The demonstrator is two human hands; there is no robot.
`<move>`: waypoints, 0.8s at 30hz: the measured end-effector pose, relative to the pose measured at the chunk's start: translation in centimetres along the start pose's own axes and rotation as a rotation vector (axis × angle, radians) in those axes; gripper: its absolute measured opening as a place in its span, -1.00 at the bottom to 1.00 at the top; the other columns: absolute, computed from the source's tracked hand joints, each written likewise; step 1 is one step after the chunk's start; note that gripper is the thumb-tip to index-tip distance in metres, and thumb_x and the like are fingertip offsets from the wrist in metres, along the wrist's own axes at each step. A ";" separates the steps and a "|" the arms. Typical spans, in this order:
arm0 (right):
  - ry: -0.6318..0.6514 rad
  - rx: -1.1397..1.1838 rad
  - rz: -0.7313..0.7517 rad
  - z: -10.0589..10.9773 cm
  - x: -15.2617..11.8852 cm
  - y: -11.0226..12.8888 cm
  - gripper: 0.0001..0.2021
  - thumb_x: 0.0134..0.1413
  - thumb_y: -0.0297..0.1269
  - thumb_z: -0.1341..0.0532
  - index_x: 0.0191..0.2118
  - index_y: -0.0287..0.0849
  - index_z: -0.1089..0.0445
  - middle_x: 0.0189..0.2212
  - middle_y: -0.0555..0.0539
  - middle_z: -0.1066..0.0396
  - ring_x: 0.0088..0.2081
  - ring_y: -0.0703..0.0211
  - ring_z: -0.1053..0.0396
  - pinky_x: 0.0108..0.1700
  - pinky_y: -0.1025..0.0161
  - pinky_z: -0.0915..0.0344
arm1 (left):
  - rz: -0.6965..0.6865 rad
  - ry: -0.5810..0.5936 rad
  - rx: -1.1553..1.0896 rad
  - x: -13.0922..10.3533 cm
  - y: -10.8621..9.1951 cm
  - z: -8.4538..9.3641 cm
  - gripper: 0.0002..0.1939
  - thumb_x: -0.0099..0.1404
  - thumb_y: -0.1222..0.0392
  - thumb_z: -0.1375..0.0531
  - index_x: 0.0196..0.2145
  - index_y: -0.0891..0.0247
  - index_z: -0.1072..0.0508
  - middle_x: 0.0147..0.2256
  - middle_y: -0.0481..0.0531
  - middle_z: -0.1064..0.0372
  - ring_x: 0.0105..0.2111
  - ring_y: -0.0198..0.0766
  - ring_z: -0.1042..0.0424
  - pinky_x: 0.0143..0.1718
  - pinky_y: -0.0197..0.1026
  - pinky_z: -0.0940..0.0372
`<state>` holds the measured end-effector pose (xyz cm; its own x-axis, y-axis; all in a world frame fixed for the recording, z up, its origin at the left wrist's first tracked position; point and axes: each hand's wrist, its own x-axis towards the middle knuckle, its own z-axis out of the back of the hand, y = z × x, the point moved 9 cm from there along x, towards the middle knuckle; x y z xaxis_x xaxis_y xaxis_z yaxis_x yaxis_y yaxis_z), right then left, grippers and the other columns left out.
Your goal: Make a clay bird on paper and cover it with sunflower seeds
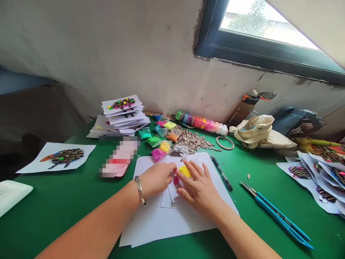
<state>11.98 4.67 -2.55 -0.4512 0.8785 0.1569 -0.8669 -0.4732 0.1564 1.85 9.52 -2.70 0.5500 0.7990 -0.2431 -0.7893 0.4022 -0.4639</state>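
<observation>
My right hand lies spread over a small piece of paper, its fingertips at a flat yellow clay shape. Just left of it, my left hand has its fingers curled together, and what they may pinch is hidden. A bracelet circles that wrist. Between the two hands sits a small pink clay spot. Beneath everything are large white sheets. A black pen rests along their right edge.
Bags of coloured clay and a heap of sunflower seeds lie behind the sheets. A blue utility knife is at right, with seed pictures beyond. Further left are a pixelated pink object, a seed turtle picture and stacked papers.
</observation>
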 end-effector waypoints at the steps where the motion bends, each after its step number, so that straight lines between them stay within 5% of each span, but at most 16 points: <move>1: 0.004 -0.003 0.002 -0.1 0.1 0.0 -0.56 0.24 -0.01 -0.09 0.20 0.10 -0.24 0.31 -0.18 -0.04 0.29 -0.25 0.02 0.20 -0.43 0.13 | -0.002 -0.001 0.000 0.0 0.0 0.0 -0.83 0.25 0.32 -0.05 -0.23 0.16 -0.36 -0.33 0.00 -0.43 -0.34 -0.17 -0.41 -0.45 -0.27 -0.14; 14: -0.120 0.066 -0.077 1.4 -1.3 -5.7 -0.58 0.28 -0.02 -0.02 0.18 0.07 -0.29 0.24 -0.13 -0.18 0.26 -0.18 -0.08 0.20 -0.33 0.00 | -0.010 -0.017 0.048 -0.2 -0.4 0.6 -0.82 0.29 0.27 -0.02 -0.23 0.16 -0.40 -0.33 0.01 -0.46 -0.33 -0.18 -0.44 -0.45 -0.25 -0.15; 19: -0.242 0.191 -0.271 2.1 -1.3 -9.5 -0.60 0.28 -0.17 0.00 0.13 -0.14 -0.35 -0.01 -0.19 -0.44 0.00 -0.01 -0.39 0.00 0.03 -0.33 | -0.005 -0.182 0.116 -0.2 -0.6 1.7 -0.76 0.37 0.22 0.04 -0.20 0.17 -0.42 -0.26 0.06 -0.48 -0.23 -0.15 -0.44 -0.28 -0.21 -0.24; 24: -0.188 0.213 -0.297 1.7 -1.1 -8.7 -0.59 0.23 -0.30 -0.01 0.14 -0.21 -0.32 -0.22 -0.15 -0.52 -0.19 0.05 -0.42 -0.13 0.12 -0.35 | -0.123 -0.239 0.119 0.2 -1.5 1.4 -0.75 0.40 0.23 0.04 -0.21 0.23 -0.43 -0.17 0.12 -0.45 -0.12 -0.11 -0.38 -0.08 -0.11 -0.25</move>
<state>20.39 7.76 -2.39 -0.1242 0.9610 0.2470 -0.8814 -0.2212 0.4174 2.80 9.73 -0.82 0.5749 0.8179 0.0233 -0.7548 0.5412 -0.3707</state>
